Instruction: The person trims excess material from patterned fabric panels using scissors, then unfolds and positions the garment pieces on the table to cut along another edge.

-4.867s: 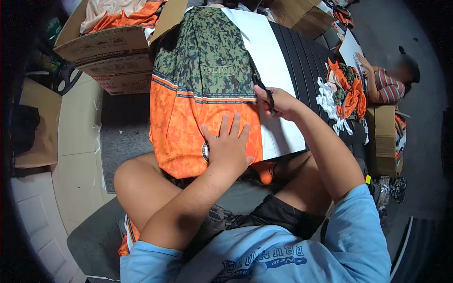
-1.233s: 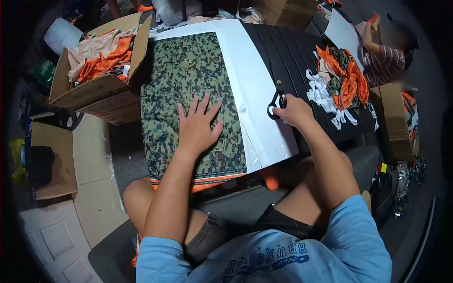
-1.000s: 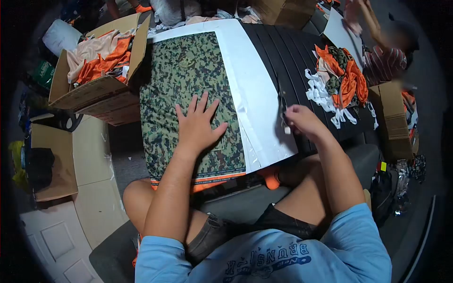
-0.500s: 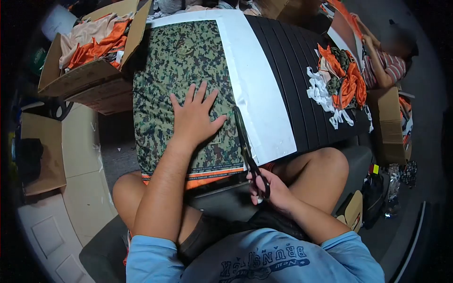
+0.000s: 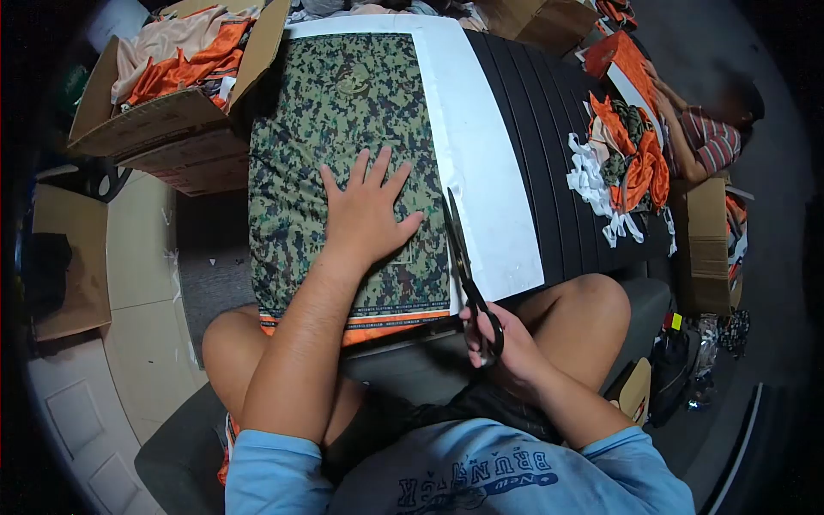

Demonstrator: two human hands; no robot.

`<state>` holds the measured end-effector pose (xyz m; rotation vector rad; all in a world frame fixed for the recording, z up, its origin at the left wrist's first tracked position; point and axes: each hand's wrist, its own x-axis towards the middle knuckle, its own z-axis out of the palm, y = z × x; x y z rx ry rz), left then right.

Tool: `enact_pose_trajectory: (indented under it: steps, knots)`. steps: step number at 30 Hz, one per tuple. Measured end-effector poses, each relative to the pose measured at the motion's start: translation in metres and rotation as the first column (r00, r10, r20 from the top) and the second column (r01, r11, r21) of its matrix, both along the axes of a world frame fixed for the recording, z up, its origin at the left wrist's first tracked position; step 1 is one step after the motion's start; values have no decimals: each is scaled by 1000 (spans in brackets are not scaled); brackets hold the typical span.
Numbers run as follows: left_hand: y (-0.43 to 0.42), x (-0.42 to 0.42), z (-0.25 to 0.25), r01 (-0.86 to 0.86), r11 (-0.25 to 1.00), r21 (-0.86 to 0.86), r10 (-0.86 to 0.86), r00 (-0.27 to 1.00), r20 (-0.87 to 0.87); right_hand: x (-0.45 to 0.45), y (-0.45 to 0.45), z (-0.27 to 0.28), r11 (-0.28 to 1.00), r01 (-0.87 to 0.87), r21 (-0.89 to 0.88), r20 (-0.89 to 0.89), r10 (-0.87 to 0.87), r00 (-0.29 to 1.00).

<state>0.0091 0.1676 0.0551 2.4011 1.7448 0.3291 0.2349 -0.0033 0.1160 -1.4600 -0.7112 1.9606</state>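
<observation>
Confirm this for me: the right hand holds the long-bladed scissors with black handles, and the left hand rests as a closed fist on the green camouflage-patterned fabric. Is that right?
Not quite: the left hand isn't a closed fist. The head view shows it open, fingers spread, on the green camouflage-patterned fabric. The right hand does hold the long-bladed scissors with black handles.

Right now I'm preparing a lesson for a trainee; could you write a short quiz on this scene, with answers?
1. Which hand holds the scissors?
2. True or false: the left hand rests on the camouflage cloth with its fingers spread.
3. The cloth pile on the black surface includes: a) only blue pieces b) orange and white pieces c) only yellow pieces

Key: 1. Right hand; 2. True; 3. b
</observation>
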Motion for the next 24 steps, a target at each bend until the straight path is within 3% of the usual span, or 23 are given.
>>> enact_pose_trajectory:
  steps: [5,24]
  knots:
    - [-2,1,3,-3,1000,-13,2,999,-44,2,24,9,996,-86,4,-2,86,996]
    - [-2,1,-1,-21,1000,-3,21,1000,-5,-26,50,-16,995,-44,90,109,34,994]
